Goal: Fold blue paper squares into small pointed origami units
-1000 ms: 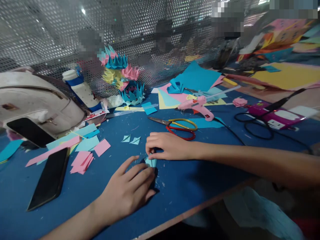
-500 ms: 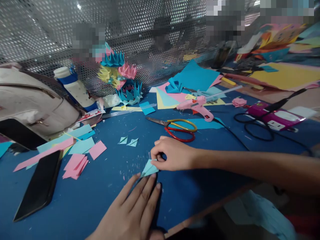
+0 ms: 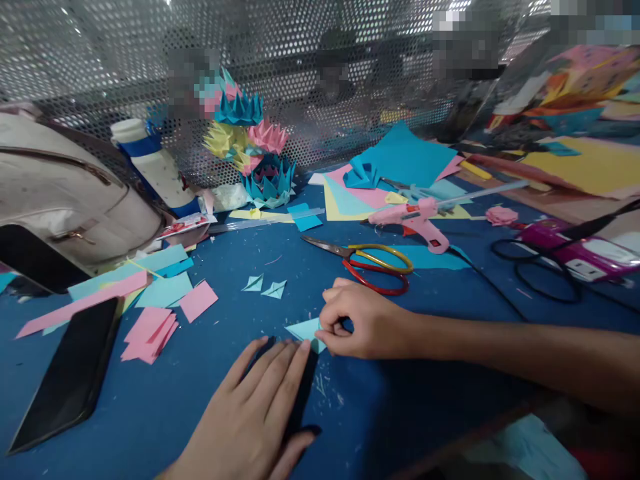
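Note:
A light blue folded paper [image 3: 306,331] lies on the blue table [image 3: 200,400]. My right hand [image 3: 367,320] pinches its right corner between thumb and fingers. My left hand [image 3: 260,400] rests flat with its fingers stretched out, the index fingertip touching the paper's lower edge. Two small folded light blue pieces [image 3: 275,289] lie behind the paper, a bit to the left. Scissors [image 3: 350,252] with yellow and red handles lie just behind my right hand, blades pointing left.
A pink glue gun [image 3: 415,219] and coloured sheets [image 3: 405,157] are beyond the scissors. Pink paper squares [image 3: 150,332], a black phone [image 3: 73,373] and a bag [image 3: 60,193] are at the left. Folded paper flowers [image 3: 270,177] stand near the mesh. A cable trails at the right.
The light blue paper has turned, its tip now pointing left. My left hand's fingers have moved back from that tip and only the index finger touches the paper. The view has shifted slightly.

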`<state>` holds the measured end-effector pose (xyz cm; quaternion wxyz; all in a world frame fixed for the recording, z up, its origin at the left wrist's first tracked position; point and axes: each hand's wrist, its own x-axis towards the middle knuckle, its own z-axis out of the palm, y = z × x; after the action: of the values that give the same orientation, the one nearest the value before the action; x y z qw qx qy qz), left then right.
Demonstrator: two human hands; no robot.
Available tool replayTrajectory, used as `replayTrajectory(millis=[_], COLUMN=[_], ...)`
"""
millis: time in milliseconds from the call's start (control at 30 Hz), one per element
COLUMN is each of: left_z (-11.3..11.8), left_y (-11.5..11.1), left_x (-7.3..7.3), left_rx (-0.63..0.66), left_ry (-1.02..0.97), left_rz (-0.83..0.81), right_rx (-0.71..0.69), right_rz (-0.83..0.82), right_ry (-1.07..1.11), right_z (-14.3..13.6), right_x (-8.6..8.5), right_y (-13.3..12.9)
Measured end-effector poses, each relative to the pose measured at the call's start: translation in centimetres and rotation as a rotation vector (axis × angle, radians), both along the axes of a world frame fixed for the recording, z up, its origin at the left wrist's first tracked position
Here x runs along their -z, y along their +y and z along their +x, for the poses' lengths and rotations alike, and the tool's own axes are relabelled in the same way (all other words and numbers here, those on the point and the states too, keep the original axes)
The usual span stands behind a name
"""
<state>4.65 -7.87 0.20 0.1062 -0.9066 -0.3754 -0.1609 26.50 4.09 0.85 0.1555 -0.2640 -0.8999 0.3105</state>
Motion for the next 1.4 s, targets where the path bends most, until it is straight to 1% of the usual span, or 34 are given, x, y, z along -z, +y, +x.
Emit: replayTrajectory(millis=[100, 167, 333, 433, 500, 600, 667, 800, 900, 1000, 1133, 1400], left_z=[-0.3, -0.5, -0.7, -0.8, -0.8, -0.6, -0.4, -0.2, -0.2, -0.3, -0.5, -0.5], left_y=[0.1, 0.2, 0.3, 0.4, 0.4, 0.4, 0.4, 0.5, 0.4, 0.5, 0.7, 0.9], left_x=[0.6, 0.8, 0.6, 0.5, 0.5, 0.5, 0.4, 0.0, -0.2, -0.2, -0.2, 0.1], left_rx=[-0.034, -0.024, -0.008, 0.002, 0.006, -0.004, -0.015, -0.045, -0.063, -0.075, -0.056, -0.018], left_ry=[-0.026, -0.011, 0.028, 0.062, 0.073, 0.065, 0.059, 0.076, 0.115, 0.130, 0.142, 0.121], left_rz=[-0.074, -0.106, -0.139, -0.132, -0.109, -0.078, -0.055, -0.011, 0.020, 0.046, 0.054, 0.029], right_rx=[-0.042, -0.066, -0.067, -0.047, -0.080, -0.124, -0.097, 0.011, 0.034, -0.011, -0.091, -0.220], right_rz=[0.054, 0.097, 0.175, 0.159, 0.154, 0.179, 0.164, 0.138, 0.160, 0.169, 0.208, 0.472], right_ry=[-0.040, -0.057, -0.087, -0.101, -0.070, 0.011, 0.042, 0.032, 0.038, 0.086, 0.143, 0.041], right_z=[0.1, 0.2, 0.4, 0.3, 0.3, 0.1, 0.0, -0.4, -0.5, -0.5, -0.3, 0.3], right_x=[0.1, 0.2, -0.1, -0.6, -0.7, -0.4, 0.0, 0.4, 0.5, 0.7, 0.8, 0.4], right_y=[-0.2, -0.2, 0.5, 1.0, 1.3, 1.3, 1.3, 1.1, 1.0, 1.2, 1.5, 2.0])
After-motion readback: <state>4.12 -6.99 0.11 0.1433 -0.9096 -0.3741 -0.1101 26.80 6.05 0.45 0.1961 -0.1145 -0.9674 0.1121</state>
